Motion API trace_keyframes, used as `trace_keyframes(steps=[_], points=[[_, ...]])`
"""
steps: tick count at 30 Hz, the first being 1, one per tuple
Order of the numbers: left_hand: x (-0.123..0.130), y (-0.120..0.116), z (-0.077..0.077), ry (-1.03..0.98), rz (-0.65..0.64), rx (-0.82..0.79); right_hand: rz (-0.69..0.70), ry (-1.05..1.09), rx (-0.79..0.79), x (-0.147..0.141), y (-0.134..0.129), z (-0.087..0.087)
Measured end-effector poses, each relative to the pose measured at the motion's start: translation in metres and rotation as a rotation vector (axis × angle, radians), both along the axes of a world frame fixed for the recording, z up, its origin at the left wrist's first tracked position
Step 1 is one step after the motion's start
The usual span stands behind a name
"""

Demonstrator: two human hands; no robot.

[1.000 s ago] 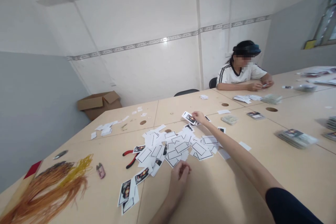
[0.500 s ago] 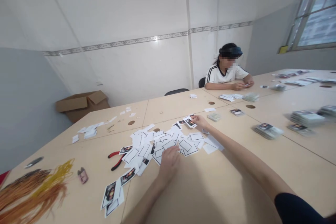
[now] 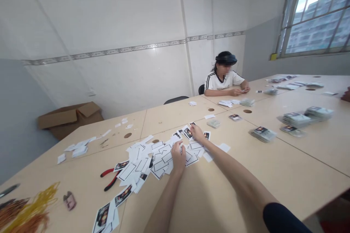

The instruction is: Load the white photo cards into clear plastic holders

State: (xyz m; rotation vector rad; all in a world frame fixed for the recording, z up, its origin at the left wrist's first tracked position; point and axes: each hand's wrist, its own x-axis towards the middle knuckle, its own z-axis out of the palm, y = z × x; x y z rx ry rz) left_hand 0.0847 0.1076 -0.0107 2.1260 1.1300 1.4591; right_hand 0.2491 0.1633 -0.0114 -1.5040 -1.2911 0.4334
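Observation:
A loose heap of white cards with black-outlined rectangles (image 3: 128, 171) spreads over the table before me, several turned to a dark printed picture. My left hand (image 3: 178, 156) is over the right part of the heap, its fingers loosely bent and the thumb apart, with nothing visible in it. Just beyond it, at the heap's far edge, my right hand (image 3: 197, 133) has its fingertips closed on a printed card (image 3: 187, 133). Another picture card (image 3: 207, 135) lies by the right wrist. My palm hides some of the cards beneath.
Red-handled pliers (image 3: 111, 182) touch the heap's left side. Orange and yellow cords (image 3: 41, 202) and a small pink object (image 3: 69, 200) lie at left. Bagged card stacks (image 3: 263, 134) stand at right. Across the table sits a person (image 3: 222, 80) handling something small. A cardboard box (image 3: 68, 118) is beyond the table.
The view has swung to the right. My left hand has moved forward and right across the heap, closer to my right hand. My right hand stays by the printed card.

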Motion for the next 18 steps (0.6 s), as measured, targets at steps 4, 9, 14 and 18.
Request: trace_keyframes(steps=[4, 9, 14, 18], points=[[-0.003, 0.001, 0.001, -0.033, 0.02, -0.009, -0.038, 0.077, 0.03, 0.003, -0.004, 0.003], [-0.002, 0.0, 0.004, -0.099, -0.023, -0.075, -0.047, 0.147, 0.104, 0.018, -0.03, 0.007], [0.0, -0.005, 0.011, -0.175, -0.111, -0.17, 0.051, 0.119, 0.166, 0.012, -0.067, 0.001], [0.001, -0.008, 0.012, -0.198, -0.201, -0.25, 0.136, 0.091, 0.202, -0.009, -0.087, -0.007]])
